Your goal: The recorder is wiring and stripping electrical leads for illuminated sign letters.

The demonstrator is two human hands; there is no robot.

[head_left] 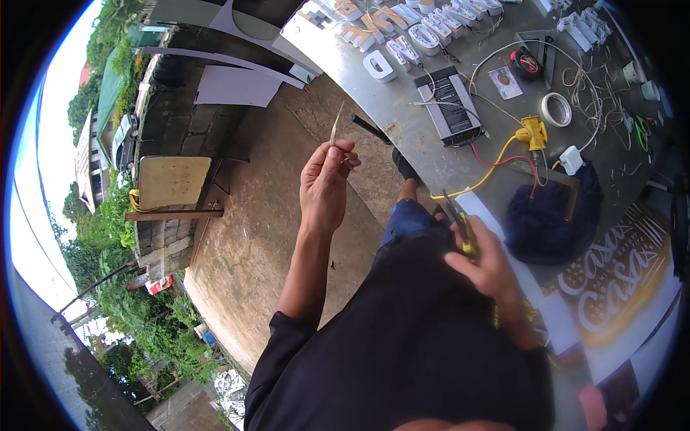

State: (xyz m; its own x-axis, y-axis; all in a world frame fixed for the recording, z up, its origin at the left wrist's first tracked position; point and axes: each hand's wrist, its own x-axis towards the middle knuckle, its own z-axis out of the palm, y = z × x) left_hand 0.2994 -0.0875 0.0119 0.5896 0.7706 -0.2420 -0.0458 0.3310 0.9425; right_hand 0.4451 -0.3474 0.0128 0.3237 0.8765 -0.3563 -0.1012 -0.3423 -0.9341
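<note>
Raised over the floor, my left hand pinches a thin pale wire between thumb and fingers. One end sticks up above the fingertips; a small bit shows beside the fingers. My right hand is closer to my body, beside the table edge, wrapped round a pointed tool with yellow-and-black handles. Its dark tip points up and away from me. It looks like pliers or scissors; I cannot tell which. The tool and the wire are well apart.
On the metal table to my right are a power supply, white channel letters, a tape measure, a tape roll, a yellow socket, tangled wires and dark cloth. A block wall stands left.
</note>
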